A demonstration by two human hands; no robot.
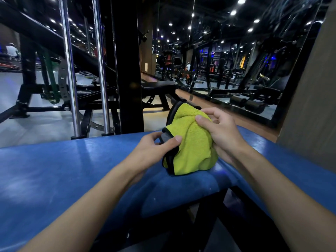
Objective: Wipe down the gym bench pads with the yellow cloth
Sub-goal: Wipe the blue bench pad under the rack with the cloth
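so the biggest thing here is the blue vinyl padded bench, which fills the whole lower half of the view, a bit scuffed and shiny, split into two pads with a dark gap between them on the right and a black metal frame underneath; behind it stands a black steel machine upright with two chrome guide rods to its left, planted on the grey gym floor; off to the right there's a big wall mirror full of ceiling lights and more machines; between the upright and the mirror sits a black flat padded bench, well apart from the blue one; now the yellow fluffy microfibre cloth with black trim and a grey underside is bunched up in both hands over the far part of the blue bench, near the gap; its lower edge hangs down to the pad, can't tell if it actually touches; the left hand has the trimmed grey corner, fingers curled and thumb pinching it; the right hand holds the top fold, its fingers bent over the cloth and thumb pressed into the yellow pile, so both sets are clamped on the cloth
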